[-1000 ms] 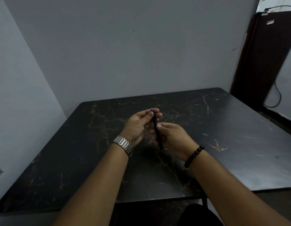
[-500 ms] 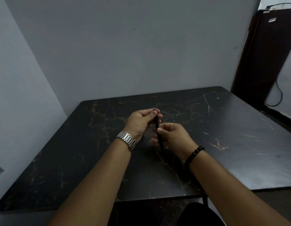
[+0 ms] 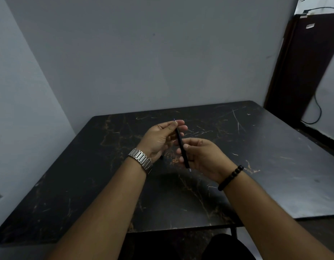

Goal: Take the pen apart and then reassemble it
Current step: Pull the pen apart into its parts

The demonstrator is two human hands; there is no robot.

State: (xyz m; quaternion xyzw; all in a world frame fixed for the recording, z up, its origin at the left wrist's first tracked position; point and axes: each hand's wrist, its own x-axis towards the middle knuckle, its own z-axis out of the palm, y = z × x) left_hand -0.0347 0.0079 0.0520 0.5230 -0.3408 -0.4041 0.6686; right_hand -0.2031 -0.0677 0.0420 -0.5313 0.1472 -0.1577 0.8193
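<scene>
Pen: a slim black pen is held in the air above the desk, slanting from its far upper end down toward the person.
Left hand: the left hand pinches the far end between thumb and fingers; probably to pull or twist off whatever part sits there.
Right hand: the right hand grips the near barrel, thumb pressed across it, fingers curled behind; likely bracing it against the left hand's pull.
Far tip: a thin bluish point shows beyond the left fingers (too small to identify).
Stage: judged early disassembly, since no loose parts lie on the desk.
Risk: small parts may drop.
</scene>
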